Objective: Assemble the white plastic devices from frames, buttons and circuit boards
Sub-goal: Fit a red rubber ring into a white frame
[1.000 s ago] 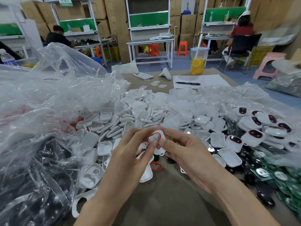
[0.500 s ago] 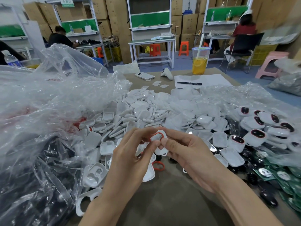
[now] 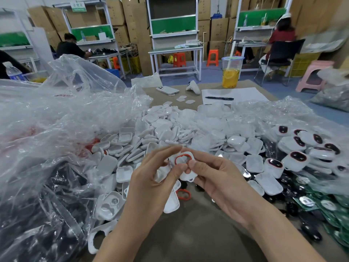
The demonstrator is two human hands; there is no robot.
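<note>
- White frame (image 3: pixel 188 174) faces the camera, long axis running near-to-far, red ring (image 3: pixel 182 159) at the far end.
- Fingers of left hand (image 3: pixel 151 186) and right hand (image 3: pixel 221 180) pinch it.

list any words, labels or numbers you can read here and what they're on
Green sign atop the left shelf: white characters, too blurred to read.
Circuit boards: printed markings, too small to read.
Cardboard boxes: no legible print.
Nothing can be quoted reliably.
</note>
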